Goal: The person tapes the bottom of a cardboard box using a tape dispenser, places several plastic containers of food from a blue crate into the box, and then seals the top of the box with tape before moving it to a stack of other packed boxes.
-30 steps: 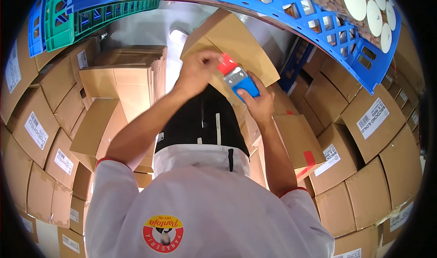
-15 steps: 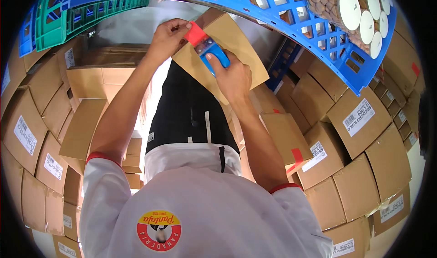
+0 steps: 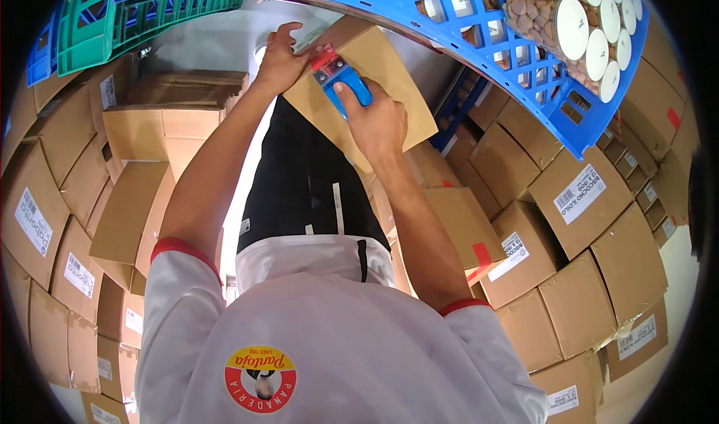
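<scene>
My right hand (image 3: 380, 123) is wrapped round a blue handheld tape dispenser (image 3: 347, 89), its thumb along the near side. Red tape (image 3: 325, 57) shows at the dispenser's far end, against the box. Beneath the dispenser is a brown cardboard box (image 3: 397, 80), turned at an angle in front of my black apron. My left hand (image 3: 281, 61) is at the box's left edge, close to the red tape, with its fingers apart and nothing visible in them. Its fingertips nearest the box are partly hard to make out.
Overhead at the right, a blue plastic crate (image 3: 554, 117) holds clear jars (image 3: 573, 29) with white lids. Green crate (image 3: 86, 38) at the upper left. Stacked cardboard boxes line the left side (image 3: 45, 207) and right side (image 3: 580, 192), some with white labels.
My left hand has let go of the red tape, and its fingers have spread. The dispenser has tipped and shifted slightly left, its tape end now down near the box's far left edge.
</scene>
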### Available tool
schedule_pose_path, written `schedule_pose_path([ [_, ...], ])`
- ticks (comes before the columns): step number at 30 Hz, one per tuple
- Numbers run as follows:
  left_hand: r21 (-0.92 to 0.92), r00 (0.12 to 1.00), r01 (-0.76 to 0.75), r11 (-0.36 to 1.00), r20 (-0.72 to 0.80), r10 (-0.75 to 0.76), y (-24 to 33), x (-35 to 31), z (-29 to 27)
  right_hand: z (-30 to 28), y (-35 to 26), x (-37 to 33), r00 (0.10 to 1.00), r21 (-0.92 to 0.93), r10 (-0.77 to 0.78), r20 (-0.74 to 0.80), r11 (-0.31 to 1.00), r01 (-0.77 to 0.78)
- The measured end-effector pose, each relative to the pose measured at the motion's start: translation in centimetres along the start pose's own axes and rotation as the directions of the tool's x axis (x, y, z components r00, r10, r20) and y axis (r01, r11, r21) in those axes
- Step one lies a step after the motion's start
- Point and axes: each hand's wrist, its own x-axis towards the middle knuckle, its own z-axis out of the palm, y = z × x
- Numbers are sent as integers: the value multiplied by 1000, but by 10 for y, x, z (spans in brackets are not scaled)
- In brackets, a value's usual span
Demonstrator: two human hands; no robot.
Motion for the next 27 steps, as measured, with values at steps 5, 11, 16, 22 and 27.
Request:
schedule_pose_path([
  [5, -154, 996, 72, 986, -38, -78, 76, -29, -13, 4, 11, 5, 997, 27, -16, -82, 999, 19],
  [11, -288, 952, 118, 950, 305, -26, 61, -30, -4, 3, 6, 4, 998, 51, -26, -58, 998, 29],
  [16, -121, 732, 462, 879, 612, -300, 39, 16, -11, -1, 7, 1, 999, 59, -20, -35, 998, 22],
  [22, -62, 618, -415, 908, 713, 331, 108, -3, -45, -7, 17, 2, 999, 149, -45, 22, 988, 42],
  [27, 315, 475, -847, 428, 811, 342, 126, 6, -52, -9, 18, 0, 995, 113, -82, 52, 991, 76],
])
